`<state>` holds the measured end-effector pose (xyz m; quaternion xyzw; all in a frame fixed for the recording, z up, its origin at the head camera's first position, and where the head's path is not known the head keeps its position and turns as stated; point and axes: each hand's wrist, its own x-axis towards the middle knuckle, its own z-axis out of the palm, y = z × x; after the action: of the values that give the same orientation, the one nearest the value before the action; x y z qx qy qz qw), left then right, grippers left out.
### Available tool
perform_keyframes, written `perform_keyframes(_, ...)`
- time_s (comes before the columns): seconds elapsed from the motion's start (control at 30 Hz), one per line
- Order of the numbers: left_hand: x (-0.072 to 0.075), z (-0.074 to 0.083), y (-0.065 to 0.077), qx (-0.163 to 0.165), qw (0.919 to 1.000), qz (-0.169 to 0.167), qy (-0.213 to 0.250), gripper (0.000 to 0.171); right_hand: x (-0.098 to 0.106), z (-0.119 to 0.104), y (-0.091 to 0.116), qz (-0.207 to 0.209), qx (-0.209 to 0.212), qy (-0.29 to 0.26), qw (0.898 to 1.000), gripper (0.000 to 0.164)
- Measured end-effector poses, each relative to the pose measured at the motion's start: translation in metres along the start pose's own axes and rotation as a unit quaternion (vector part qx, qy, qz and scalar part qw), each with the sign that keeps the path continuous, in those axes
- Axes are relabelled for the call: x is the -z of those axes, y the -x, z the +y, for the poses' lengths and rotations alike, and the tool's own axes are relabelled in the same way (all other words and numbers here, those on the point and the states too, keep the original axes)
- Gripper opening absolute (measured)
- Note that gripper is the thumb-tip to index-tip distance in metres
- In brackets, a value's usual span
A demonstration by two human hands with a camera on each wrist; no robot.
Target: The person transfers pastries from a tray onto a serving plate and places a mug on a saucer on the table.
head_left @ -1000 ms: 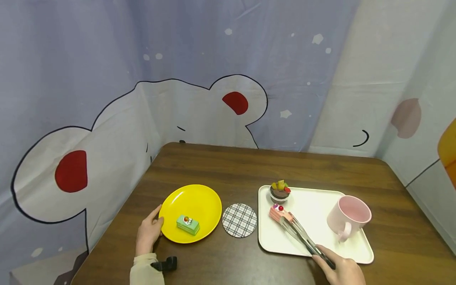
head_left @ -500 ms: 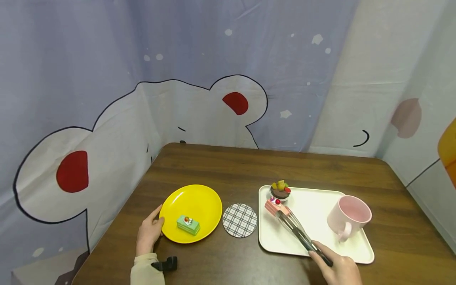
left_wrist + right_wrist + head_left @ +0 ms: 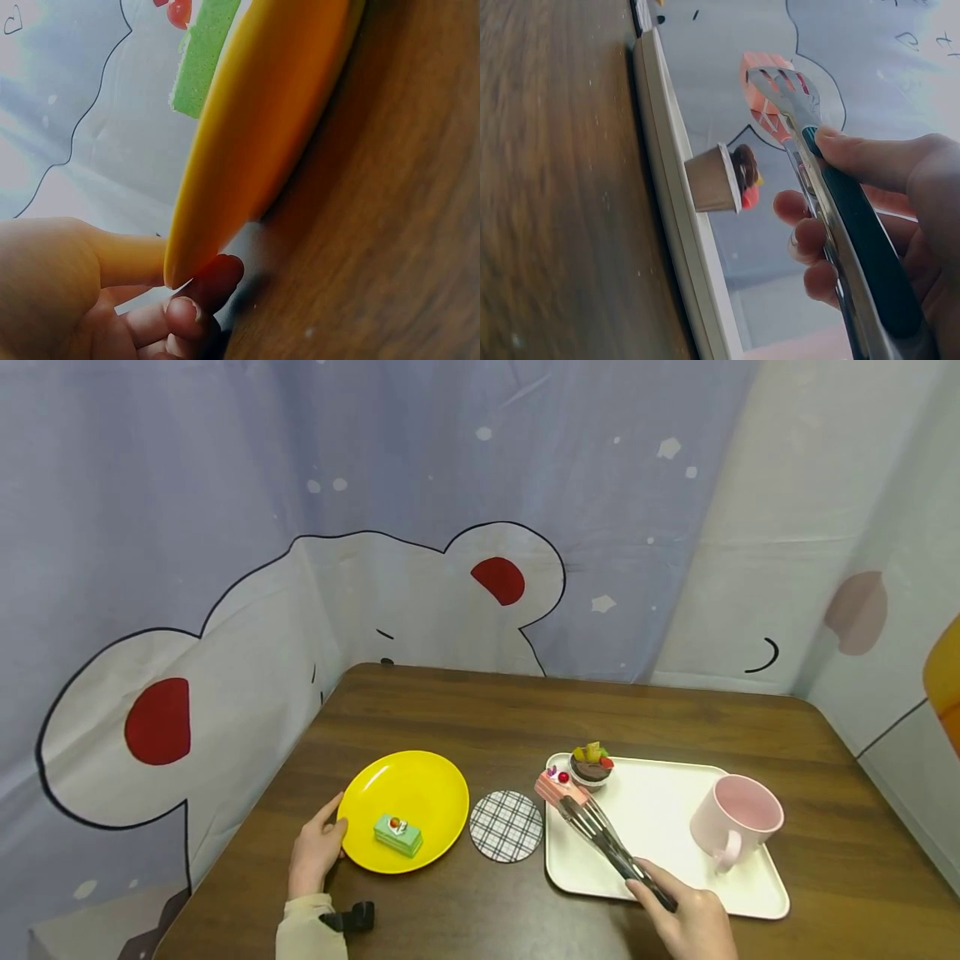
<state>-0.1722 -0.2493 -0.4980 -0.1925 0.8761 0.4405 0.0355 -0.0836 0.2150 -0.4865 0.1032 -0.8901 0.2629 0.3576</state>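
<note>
My left hand (image 3: 315, 852) pinches the left rim of the yellow plate (image 3: 423, 777), thumb above and fingers beneath in the left wrist view. On that plate lies a green cake slice (image 3: 398, 835) with a red topping. My right hand (image 3: 693, 914) grips metal tongs (image 3: 810, 142) with dark green handles. Between the tong tips is a pink cake slice (image 3: 555, 787), held above the left edge of the white tray (image 3: 660, 843). A chocolate cupcake (image 3: 716, 180) topped with fruit stands in the tray's back left corner.
A pink mug (image 3: 738, 814) stands on the tray's right side. Between plate and tray lies a round checked coaster (image 3: 506, 826). The brown wooden table (image 3: 465, 710) ends at a printed curtain (image 3: 420, 602) behind.
My right hand has moved left with the tongs, carrying the pink cake slice from over the tray to its left edge. My left hand and the plate have stayed put.
</note>
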Motion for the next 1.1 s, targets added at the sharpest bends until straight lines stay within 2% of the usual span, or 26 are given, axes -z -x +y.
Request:
perform_keyframes(0.27, 0.001, 0.001, -0.001, -0.003, 1.0, 0.003, -0.002, 0.055, -0.009, -0.008, -0.005, 0.019, 0.024, -0.013, 0.999, 0.038)
perform_keyframes(0.53, 0.001, 0.0, 0.001, 0.002, 1.0, -0.003, 0.001, 0.055, -0.017, -0.014, -0.011, 0.02, 0.051, -0.025, 0.998, 0.04)
perform_keyframes(0.77, 0.001, -0.001, 0.003, 0.004, 1.0, -0.001, 0.002, 0.055, -0.024, -0.025, -0.017, 0.007, 0.06, -0.047, 0.997, 0.038)
perform_keyframes(0.97, 0.001, 0.0, 0.003, 0.004, 1.0, 0.0, 0.004, 0.055, -0.034, -0.034, -0.022, -0.009, 0.05, -0.046, 0.998, 0.035)
perform_keyframes(1.1, 0.0, 0.0, 0.002, 0.004, 1.0, -0.001, 0.005, 0.055, -0.043, -0.04, -0.025, -0.011, 0.059, -0.049, 0.997, 0.033)
